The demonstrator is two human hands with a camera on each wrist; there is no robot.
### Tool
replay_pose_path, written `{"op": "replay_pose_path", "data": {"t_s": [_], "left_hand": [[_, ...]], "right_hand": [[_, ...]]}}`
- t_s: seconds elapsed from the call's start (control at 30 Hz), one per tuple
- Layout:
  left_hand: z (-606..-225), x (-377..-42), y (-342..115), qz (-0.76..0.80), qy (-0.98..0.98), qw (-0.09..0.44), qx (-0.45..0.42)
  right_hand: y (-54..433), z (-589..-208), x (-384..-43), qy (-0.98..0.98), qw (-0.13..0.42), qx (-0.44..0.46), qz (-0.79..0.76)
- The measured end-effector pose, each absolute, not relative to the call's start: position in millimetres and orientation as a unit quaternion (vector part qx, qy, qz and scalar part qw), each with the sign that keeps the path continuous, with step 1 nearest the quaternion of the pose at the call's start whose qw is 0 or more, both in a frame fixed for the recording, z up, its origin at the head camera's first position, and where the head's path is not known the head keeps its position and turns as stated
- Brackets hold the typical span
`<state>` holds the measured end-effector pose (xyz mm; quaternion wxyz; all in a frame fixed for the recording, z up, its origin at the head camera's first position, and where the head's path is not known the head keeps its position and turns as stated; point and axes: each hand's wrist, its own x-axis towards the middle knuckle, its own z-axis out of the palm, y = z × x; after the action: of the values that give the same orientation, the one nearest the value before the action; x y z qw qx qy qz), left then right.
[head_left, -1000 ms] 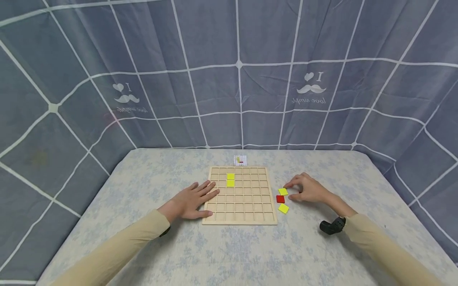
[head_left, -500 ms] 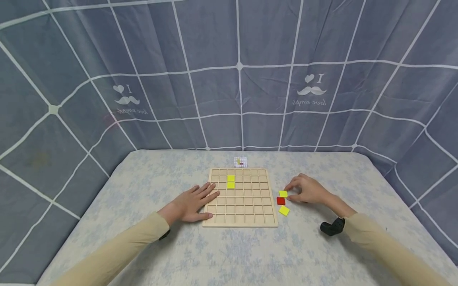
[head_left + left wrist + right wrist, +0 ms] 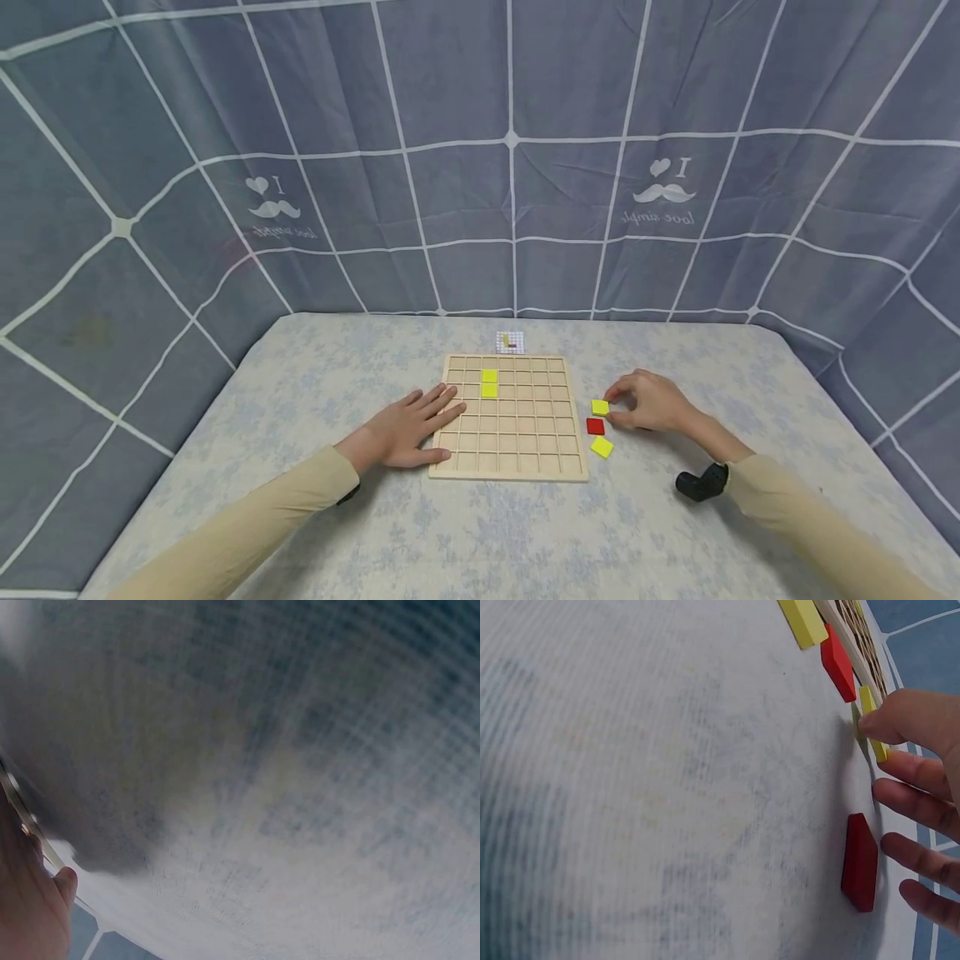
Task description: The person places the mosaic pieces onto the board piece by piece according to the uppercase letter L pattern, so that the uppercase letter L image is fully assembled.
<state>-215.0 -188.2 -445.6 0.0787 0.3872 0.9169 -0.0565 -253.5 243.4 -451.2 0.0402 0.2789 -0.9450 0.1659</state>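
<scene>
My left hand (image 3: 408, 427) lies flat with spread fingers on the left edge of a wooden grid board (image 3: 510, 478). Two yellow square tiles, an upper tile (image 3: 490, 376) and a lower tile (image 3: 489, 390), sit in adjoining cells of one column. Right of the board, my right hand (image 3: 651, 402) pinches a yellow tile (image 3: 873, 724) between thumb and index finger; its shadow falls on the cloth beneath. Close by lie a red tile (image 3: 595, 427) and another yellow tile (image 3: 602, 447). A second red tile (image 3: 860, 862) lies under the right hand, hidden in the head view.
A small printed grid card (image 3: 510, 342) with yellow and red marks lies beyond the board's far edge. The table wears a pale floral cloth (image 3: 480, 533). A blue-grey curtain (image 3: 465, 200) with white lines stands behind and at both sides.
The right thumb and index finger have come together on the yellow tile. The left hand keeps its place on the board. The head view has shifted slightly.
</scene>
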Motion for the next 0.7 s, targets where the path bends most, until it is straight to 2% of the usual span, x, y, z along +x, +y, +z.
{"op": "replay_pose_path", "data": {"t_s": [0.3,0.7], "left_hand": [[-443.8,-213.5,-187.6,-0.062,0.917,0.085,0.384],[-438.3,-213.3,-184.4,-0.072,0.917,0.093,0.382]], "right_hand": [[223.9,-446.0,-256.1,-0.955,0.061,0.23,0.178],[182.4,-442.4,-262.3,-0.944,0.084,0.233,0.217]]}}
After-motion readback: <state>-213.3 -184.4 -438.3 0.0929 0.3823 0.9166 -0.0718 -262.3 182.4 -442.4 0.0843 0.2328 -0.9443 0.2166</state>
